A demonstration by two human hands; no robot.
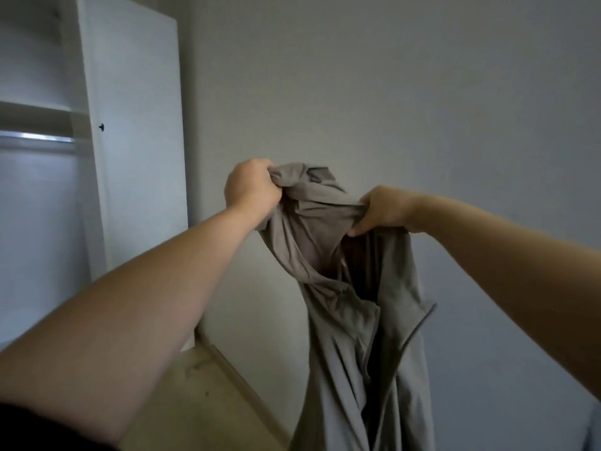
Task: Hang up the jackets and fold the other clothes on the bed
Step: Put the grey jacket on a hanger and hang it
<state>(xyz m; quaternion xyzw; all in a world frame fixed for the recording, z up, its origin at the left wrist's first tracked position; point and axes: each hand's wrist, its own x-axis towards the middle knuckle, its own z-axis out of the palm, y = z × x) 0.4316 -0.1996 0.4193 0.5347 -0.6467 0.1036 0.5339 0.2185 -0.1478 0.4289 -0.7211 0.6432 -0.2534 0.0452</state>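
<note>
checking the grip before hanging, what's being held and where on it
Both hands hold the grey jacket up: left hand bunches its hood or collar, right hand pinches the neck opening's edge.

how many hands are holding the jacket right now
2. The left hand grips bunched fabric at the top of the grey-brown jacket; the right hand grips its top edge just to the right, slightly lower. Neither is hidden.

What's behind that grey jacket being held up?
A plain grey wall shows around the jacket, with the skirting board running toward its lower edge. The stretch of wall and skirting directly behind the cloth is covered, so anything there cannot be seen.
</note>
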